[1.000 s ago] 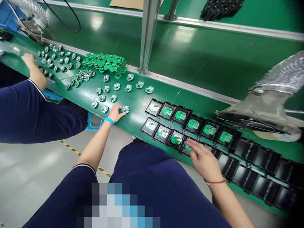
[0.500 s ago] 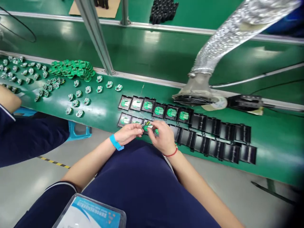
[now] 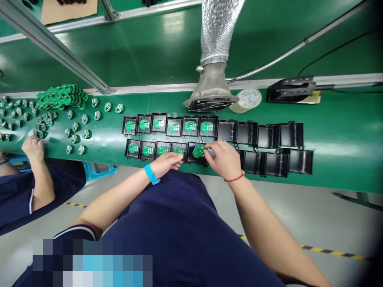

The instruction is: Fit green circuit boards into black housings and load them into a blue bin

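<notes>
Across the green workbench (image 3: 344, 151) we see two rows of open black cases (image 3: 226, 130); six far ones and four near ones hold green boards (image 3: 207, 127). Over the near row's fifth case (image 3: 191, 158), the right hand (image 3: 224, 159) pinches a rounded green circuit board (image 3: 197, 151) with pale markings; the left hand (image 3: 164, 164) has its fingers bunched, and we cannot tell whether they grip anything.

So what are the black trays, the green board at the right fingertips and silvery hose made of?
Black trays: probably smooth, satiny plastic, from their soft sheen and edge clips. Green board: likely smoothly coated fibreglass; its flat green face suggests a circuit board. Hose: apparently metal foil, from its crinkled silver shine.
</notes>
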